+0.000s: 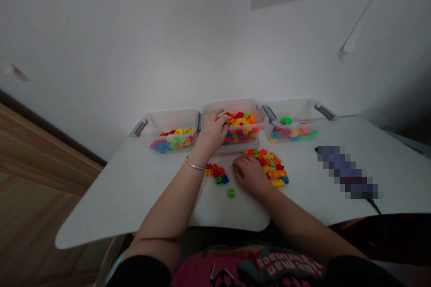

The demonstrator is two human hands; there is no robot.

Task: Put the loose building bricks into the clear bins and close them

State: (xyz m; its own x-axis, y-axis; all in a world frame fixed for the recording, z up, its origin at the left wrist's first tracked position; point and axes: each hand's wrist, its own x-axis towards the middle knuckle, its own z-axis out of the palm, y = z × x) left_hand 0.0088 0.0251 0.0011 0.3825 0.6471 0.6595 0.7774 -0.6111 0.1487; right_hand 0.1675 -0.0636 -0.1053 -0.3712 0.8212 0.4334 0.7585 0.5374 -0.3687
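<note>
My left hand [214, 131], with a bangle [195, 164] at its wrist, reaches over the near wall of the middle clear plastic box [232, 104]. Its fingers are apart above the toy building bricks [243, 121] inside; the fingertips are partly hidden among them. On the table my right hand [251, 174] rests with curled fingers, and what they hold, if anything, is hidden. Against its right side lies a spread of loose bricks [278, 173]. Left of it is a small group of red, orange, green and blue bricks [218, 173]. One light green brick [231, 193] lies nearer my body.
A left clear box [171, 119] and a right clear box [292, 110] hold colourful plastic pieces. Behind the boxes rises a white wall [134, 45]. A blurred-out device [346, 172] with a cable lies on the white table [111, 197] at right.
</note>
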